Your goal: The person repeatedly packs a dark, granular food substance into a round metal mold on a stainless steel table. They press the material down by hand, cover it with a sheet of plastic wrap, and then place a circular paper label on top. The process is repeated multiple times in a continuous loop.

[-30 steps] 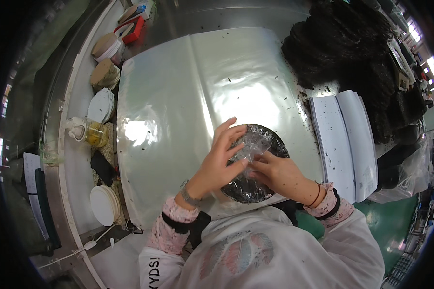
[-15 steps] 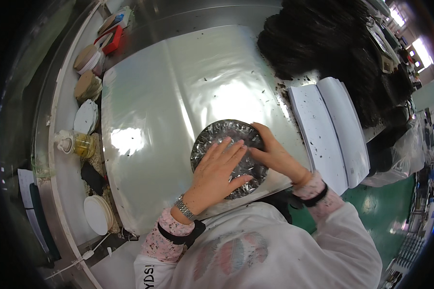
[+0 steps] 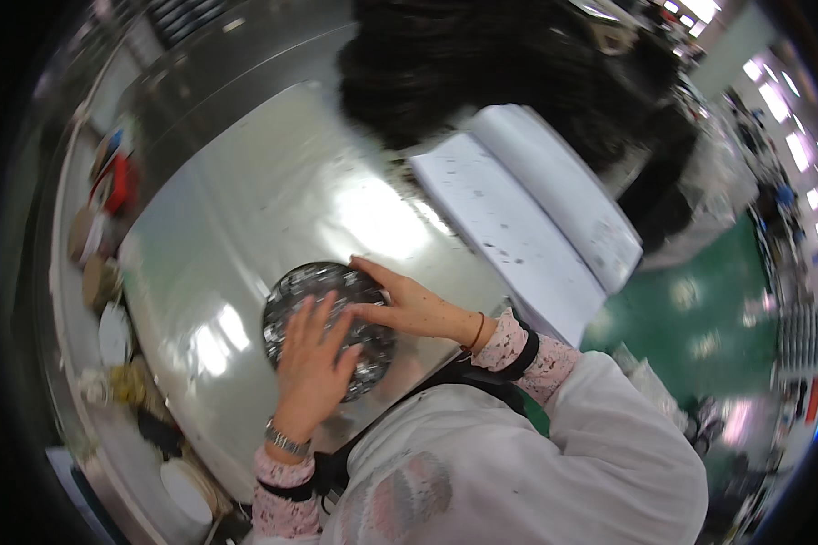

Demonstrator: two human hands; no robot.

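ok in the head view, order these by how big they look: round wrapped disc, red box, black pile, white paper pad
Black pile, cut off by the picture's top
White paper pad
Round wrapped disc, partly covered
Red box, blurred

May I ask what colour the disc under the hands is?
The disc is black with silvery glints, clearest in the head view.

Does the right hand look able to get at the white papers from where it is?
Likely yes: the right hand is at the edge of the round, dark wrapped bundle, the white papers lie ahead and to its right, and nothing visible blocks the way.
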